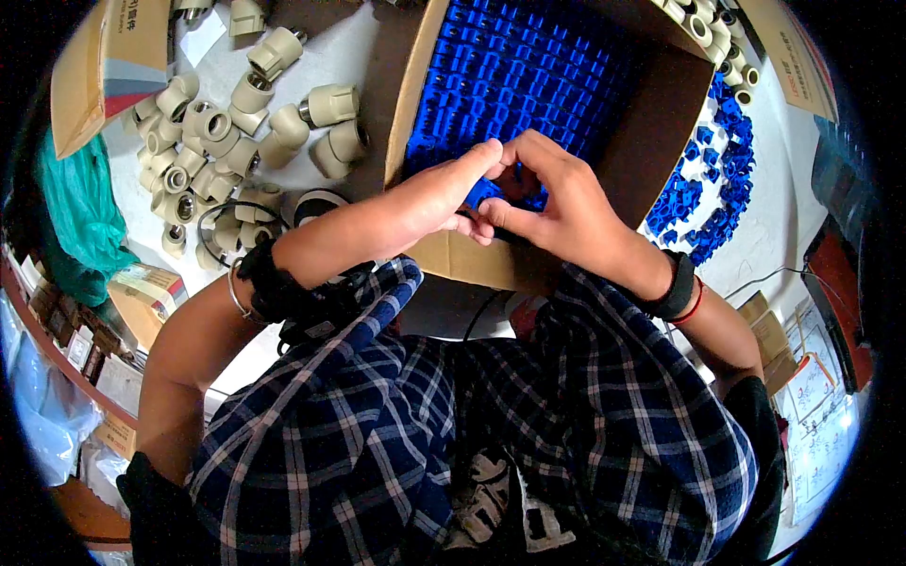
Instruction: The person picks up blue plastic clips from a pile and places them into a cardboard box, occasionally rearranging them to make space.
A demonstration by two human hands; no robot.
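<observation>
Both hands meet over the near edge of a cardboard box (404, 113) holding rows of blue plastic parts (528, 71). My left hand (439, 198) comes in from the left, its fingers curled round a blue piece (483, 191). My right hand (557, 193) bends over the same spot from the right, thumb and fingers closed in toward the piece and near the left fingertips. The piece is mostly covered by the fingers, so its shape cannot be made out.
Beige pipe fittings (217, 127) lie piled on the white table at left. Loose blue parts (722, 179) are heaped right of the box, with more beige fittings (698, 30) behind. A green bag (85, 222) hangs at far left. A thin cable (774, 274) crosses the right side.
</observation>
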